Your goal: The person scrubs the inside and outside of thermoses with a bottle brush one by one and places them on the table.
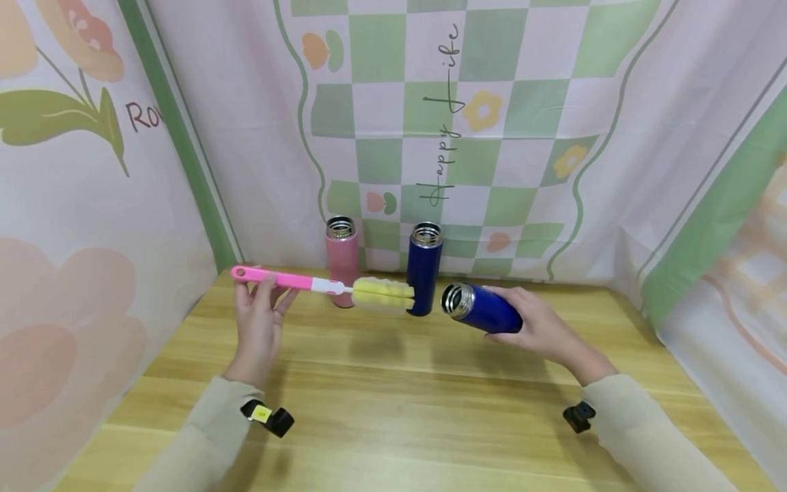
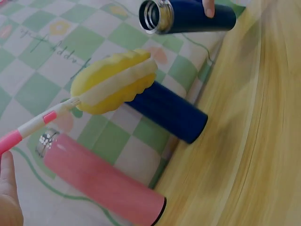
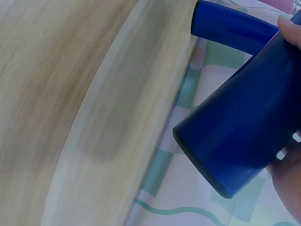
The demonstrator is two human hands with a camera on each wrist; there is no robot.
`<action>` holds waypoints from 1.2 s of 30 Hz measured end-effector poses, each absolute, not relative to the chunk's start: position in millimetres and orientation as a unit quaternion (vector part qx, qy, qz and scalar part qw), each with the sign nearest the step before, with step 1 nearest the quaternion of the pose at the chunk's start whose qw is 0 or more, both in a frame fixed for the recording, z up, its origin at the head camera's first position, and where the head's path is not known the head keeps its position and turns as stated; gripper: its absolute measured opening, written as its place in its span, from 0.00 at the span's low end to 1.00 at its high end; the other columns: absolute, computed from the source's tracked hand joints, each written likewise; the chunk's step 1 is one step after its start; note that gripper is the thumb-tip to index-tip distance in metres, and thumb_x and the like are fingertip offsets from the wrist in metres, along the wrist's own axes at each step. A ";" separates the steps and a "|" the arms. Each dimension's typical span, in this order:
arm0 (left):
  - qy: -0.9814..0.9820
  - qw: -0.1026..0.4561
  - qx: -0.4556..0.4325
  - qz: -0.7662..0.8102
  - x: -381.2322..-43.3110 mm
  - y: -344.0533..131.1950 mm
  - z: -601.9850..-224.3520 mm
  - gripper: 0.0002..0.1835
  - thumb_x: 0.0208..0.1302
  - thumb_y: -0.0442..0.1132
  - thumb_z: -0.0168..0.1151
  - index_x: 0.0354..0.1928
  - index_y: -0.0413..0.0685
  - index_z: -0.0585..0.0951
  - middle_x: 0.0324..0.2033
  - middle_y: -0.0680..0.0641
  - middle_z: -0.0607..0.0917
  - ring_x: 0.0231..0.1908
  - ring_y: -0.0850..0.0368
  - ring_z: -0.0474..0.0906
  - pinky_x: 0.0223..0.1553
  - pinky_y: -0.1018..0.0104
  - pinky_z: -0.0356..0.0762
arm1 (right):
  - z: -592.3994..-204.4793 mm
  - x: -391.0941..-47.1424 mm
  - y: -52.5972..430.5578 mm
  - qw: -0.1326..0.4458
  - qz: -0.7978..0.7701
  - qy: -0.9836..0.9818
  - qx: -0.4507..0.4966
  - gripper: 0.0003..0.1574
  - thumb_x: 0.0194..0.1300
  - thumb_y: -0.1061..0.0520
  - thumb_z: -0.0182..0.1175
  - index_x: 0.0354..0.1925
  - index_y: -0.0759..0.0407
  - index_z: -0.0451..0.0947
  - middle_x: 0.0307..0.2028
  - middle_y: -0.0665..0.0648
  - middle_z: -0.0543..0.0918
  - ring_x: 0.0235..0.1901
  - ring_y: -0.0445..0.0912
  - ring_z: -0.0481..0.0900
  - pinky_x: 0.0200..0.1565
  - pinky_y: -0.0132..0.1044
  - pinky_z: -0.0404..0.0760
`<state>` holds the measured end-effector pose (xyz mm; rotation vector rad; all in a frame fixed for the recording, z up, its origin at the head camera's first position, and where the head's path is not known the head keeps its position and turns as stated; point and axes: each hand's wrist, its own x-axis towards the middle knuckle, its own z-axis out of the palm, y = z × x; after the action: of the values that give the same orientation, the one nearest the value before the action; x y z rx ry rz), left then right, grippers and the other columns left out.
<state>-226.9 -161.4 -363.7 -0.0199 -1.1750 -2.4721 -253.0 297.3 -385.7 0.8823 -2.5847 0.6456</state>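
**Left hand [image 1: 255,318] pinches brush [image 1: 326,286], right hand [image 1: 544,324] grips blue bottle [image 1: 492,311]**

Brush lies roughly left-right, sponge end [image 1: 382,293] rightward, thumb and fingers on pink handle [image 1: 289,279]. Right fingers wrap bottle body; bottle tilted, held above bench [image 1: 393,410], mouth [image 1: 456,301] leftward toward sponge, near but apart. Right hand nearer that mouth. Pink bottle [image 1: 342,258] and second blue bottle [image 1: 424,270] stand behind.

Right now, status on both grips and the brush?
Left grip holds brush. Right grip holds tilted bottle, brush outside it. Standing blue bottle behind brush tip.
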 end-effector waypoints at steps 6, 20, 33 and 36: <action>-0.419 0.191 -0.007 -0.888 -226.7 -151.0 -361.1 0.10 0.77 0.33 0.51 0.55 0.49 0.67 0.46 0.47 0.73 0.44 0.55 0.81 0.56 0.58 0.81 | -385.9 -250.9 293.4 0.183 0.203 -0.904 0.328 0.54 0.44 0.48 0.83 0.68 0.47 0.71 0.50 0.59 0.81 0.49 0.58 0.78 0.46 0.59 0.81; -0.429 0.162 -0.018 -0.888 -225.3 -134.3 -356.9 0.10 0.77 0.37 0.54 0.55 0.53 0.67 0.47 0.47 0.74 0.49 0.52 0.80 0.58 0.57 0.80 | -387.0 -248.3 285.6 0.189 0.194 -0.899 0.344 0.54 0.42 0.47 0.83 0.66 0.50 0.73 0.52 0.59 0.80 0.50 0.58 0.78 0.48 0.59 0.81; -0.442 0.144 -0.043 -0.884 -225.6 -131.8 -355.8 0.08 0.77 0.37 0.53 0.54 0.50 0.70 0.50 0.43 0.74 0.48 0.52 0.81 0.57 0.58 0.81 | -385.7 -242.2 279.1 0.151 0.169 -0.926 0.301 0.53 0.45 0.40 0.81 0.68 0.45 0.71 0.51 0.60 0.79 0.49 0.58 0.77 0.46 0.60 0.81; -0.447 0.143 -0.044 -0.882 -226.5 -131.7 -355.7 0.09 0.77 0.37 0.53 0.55 0.50 0.70 0.51 0.42 0.73 0.49 0.51 0.81 0.57 0.58 0.80 | -384.6 -241.4 277.4 0.147 0.171 -0.930 0.292 0.53 0.45 0.40 0.81 0.68 0.44 0.71 0.52 0.61 0.79 0.49 0.58 0.77 0.45 0.60 0.81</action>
<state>-226.5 -131.7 -355.7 -0.1274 -1.2885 -2.5445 -241.4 277.4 -384.6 0.8393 -2.6755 0.4907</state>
